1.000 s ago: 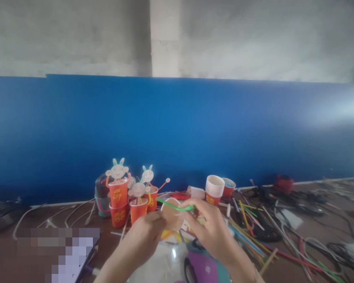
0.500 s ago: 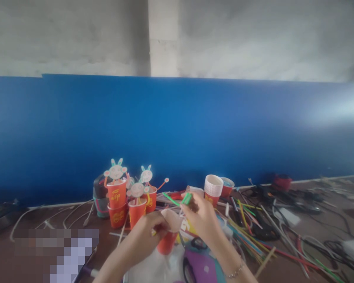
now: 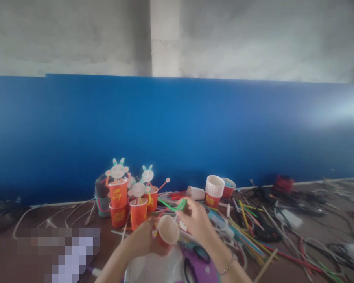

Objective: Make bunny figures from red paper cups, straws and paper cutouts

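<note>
My left hand (image 3: 143, 237) is closed around a red paper cup (image 3: 168, 232), whose pale open mouth tilts toward me. Above and to the right of the cup, my right hand (image 3: 194, 218) pinches a bright green piece (image 3: 182, 205). It is blocky at the fingertips, and a thin green strip reaches left from it past the cup's far rim. Whether the strip touches the cup, I cannot tell. Just below the hands lie purple scissors-like handles with dark loops (image 3: 190, 269) and a whitish translucent sheet (image 3: 153, 269).
Several red cups with paper rabbit figures (image 3: 138, 188) stand at the back left. A stack of paper cups (image 3: 214, 186) and a tipped cup (image 3: 196, 192) are at the back. Colored sticks (image 3: 247, 237) and tangled cables (image 3: 321, 239) spread rightward. A blue partition (image 3: 177, 125) rises behind.
The cup has tilted so that its mouth faces me, with my left hand now around its side. My right hand has shifted slightly left and down with the green piece.
</note>
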The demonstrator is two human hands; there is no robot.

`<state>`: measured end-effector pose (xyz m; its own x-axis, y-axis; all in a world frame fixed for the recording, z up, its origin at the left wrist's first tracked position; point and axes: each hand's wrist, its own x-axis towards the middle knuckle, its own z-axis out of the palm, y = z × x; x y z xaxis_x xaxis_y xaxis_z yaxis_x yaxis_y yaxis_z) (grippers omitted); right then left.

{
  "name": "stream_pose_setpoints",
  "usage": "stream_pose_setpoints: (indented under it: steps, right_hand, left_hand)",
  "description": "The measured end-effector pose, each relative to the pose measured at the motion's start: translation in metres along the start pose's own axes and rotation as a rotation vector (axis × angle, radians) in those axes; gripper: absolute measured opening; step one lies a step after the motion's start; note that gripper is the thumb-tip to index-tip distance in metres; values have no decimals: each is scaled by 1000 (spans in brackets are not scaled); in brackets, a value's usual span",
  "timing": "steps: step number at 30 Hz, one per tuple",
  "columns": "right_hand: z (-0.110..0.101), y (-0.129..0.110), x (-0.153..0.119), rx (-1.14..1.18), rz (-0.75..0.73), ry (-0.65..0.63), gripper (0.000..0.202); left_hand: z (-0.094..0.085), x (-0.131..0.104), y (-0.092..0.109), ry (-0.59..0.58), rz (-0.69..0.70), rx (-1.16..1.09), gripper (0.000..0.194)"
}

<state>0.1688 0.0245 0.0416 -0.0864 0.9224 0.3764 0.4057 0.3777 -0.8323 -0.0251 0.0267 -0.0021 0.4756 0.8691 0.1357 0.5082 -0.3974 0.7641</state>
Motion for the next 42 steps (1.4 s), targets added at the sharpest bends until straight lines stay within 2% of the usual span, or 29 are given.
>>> stream_pose_setpoints:
  steps: [2, 4, 6, 10, 13, 21, 33, 42]
  right_hand:
    - [1, 0, 0, 5, 10, 7, 14]
    - [2, 2, 1, 25, 22, 17, 17]
    - [1, 3, 2, 14, 48, 34, 15]
    - [-5, -2, -1, -45, 65, 52, 14]
    - [-9, -14, -5, -46, 23, 52, 15]
    - [-16, -35, -15, -163, -157, 67, 17]
    - [-22, -38, -18, -215, -189, 99, 17]
    - [-19, -35, -17, -154, -199, 78, 15]
  left_hand:
    - [3, 2, 4, -76, -28, -38, 44]
    - [5, 4, 8, -80, 18, -62, 47]
    - [4, 5, 12, -18, 59, -101, 55]
    - [-2, 5, 22, 170, 38, -200, 65]
    - [-1, 4, 27, 158, 106, -257, 56]
    - [14, 4, 25, 236, 225, -299, 53]
    - [4, 4, 23, 307, 271, -219, 60]
    - [6, 3, 26, 278, 293, -272, 60]
